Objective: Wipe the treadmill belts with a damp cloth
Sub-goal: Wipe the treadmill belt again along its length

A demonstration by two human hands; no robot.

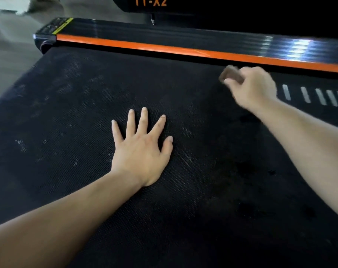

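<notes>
- Pinching the brown cloth [231, 74], my right hand [255, 88] sits on the belt [67, 113] just short of the orange rail [164, 47].
- Left hand [143, 147] lies spread flat, mid-belt, holding nothing.
- Dusty flecks lie left of that hand, so I judge the wipe runs leftward along the rail; only my braced hand stands in the way.

Gym or fitness room, likely: black textured treadmill belt [87, 113], orange-trimmed side rail [183, 49], bare grey floor [7, 60] beyond.
</notes>
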